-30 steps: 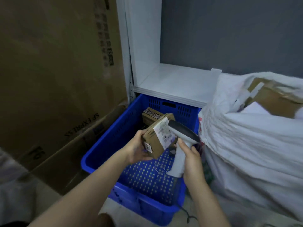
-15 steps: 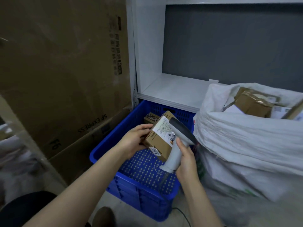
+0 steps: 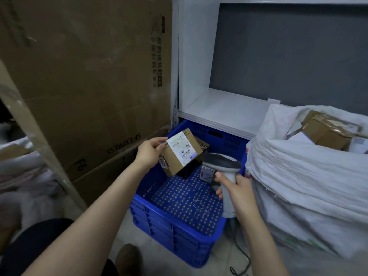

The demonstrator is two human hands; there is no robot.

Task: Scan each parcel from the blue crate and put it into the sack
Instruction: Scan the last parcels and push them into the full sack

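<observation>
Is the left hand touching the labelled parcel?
Touching. The head view shows the left hand gripping the labelled parcel by its left edge, thumb on top, held over the blue crate.

I count one parcel (image 3: 179, 154) in my left hand (image 3: 149, 154), one scanner (image 3: 221, 162) in my right hand (image 3: 238, 189). One blue crate (image 3: 169, 232) beneath them, one sack (image 3: 298, 176) rightward.

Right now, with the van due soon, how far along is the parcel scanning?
Done: the white woven sack holds several brown cardboard parcels. In hand: the left hand holds a small brown labelled cardboard box over the blue plastic crate; the right hand grips the grey handheld scanner beside it. Left: sacking this box, plus at least one more patterned box in the crate.
</observation>
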